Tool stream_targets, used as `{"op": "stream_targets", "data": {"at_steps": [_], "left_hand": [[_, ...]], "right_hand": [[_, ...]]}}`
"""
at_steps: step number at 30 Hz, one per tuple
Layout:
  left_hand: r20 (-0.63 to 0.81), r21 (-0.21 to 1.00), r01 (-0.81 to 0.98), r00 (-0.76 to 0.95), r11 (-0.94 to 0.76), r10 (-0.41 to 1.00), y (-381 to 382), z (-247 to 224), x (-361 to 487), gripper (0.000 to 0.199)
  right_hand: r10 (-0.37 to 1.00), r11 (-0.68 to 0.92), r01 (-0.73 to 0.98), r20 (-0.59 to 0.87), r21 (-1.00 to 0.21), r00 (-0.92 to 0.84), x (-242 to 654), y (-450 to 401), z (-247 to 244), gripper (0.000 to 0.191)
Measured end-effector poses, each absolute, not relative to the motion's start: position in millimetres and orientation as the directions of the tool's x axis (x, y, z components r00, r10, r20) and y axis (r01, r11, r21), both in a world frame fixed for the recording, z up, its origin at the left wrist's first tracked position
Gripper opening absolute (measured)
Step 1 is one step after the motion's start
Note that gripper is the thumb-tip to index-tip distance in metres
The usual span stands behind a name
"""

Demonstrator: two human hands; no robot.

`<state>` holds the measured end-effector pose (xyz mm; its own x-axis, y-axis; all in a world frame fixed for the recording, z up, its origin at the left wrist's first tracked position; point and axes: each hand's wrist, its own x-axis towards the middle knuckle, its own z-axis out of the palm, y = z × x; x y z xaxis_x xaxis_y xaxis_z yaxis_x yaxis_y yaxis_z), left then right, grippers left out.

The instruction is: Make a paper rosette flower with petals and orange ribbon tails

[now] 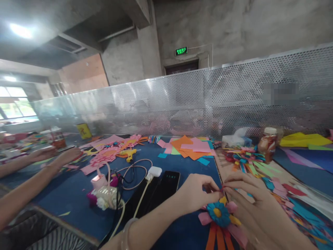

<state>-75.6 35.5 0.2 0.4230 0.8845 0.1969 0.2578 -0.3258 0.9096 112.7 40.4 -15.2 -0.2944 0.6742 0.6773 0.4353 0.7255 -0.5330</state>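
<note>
My left hand (196, 192) is closed in a pinch, its fingertips meeting those of my right hand (256, 196). Between them shows a small red piece (222, 190), mostly hidden by the fingers. Just below the fingertips is a blue paper flower (218, 213) with a yellow centre. Pink and yellow loops surround it, and orange strips (220, 239) trail from its lower side. Whether the red piece joins the flower, I cannot tell. A black phone (170, 182) lies left of my left hand.
Coloured paper sheets (188, 146), a yellow glue gun (128, 154), cables with a white plug (155, 171), paper strips (304, 215) and a bottle (267, 144) lie about. A perforated metal divider (169, 100) stands behind. At left, another person's arms (47, 173) reach over the table.
</note>
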Motion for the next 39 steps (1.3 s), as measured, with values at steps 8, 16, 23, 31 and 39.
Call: {"op": "stream_targets", "data": {"at_steps": [8,16,23,31,39], "left_hand": [[0.075,0.948,-0.282,0.642,0.144,0.763,50,0,-78,0.038],[0.169,0.861,-0.491,0.524,0.133,0.835,31,12,-108,0.042],[0.107,0.82,-0.557,0.373,0.13,0.922,1,9,-158,0.045],[0.024,0.831,-0.553,0.154,0.066,0.988,-43,8,-206,0.031],[-0.051,0.909,-0.416,-0.058,0.022,0.997,-89,3,-230,0.019]], "right_hand": [[0.812,0.582,0.252,0.531,-0.773,-0.243,104,41,-6,0.019],[0.858,0.48,0.145,0.429,-0.865,-0.282,68,48,12,0.027],[0.719,0.486,0.042,0.371,-0.873,-0.588,7,49,16,0.022],[0.537,0.5,0.013,0.297,-0.866,-0.79,-58,66,25,0.031],[0.693,0.663,0.59,0.08,-0.461,-0.717,-187,143,24,0.024]]}}
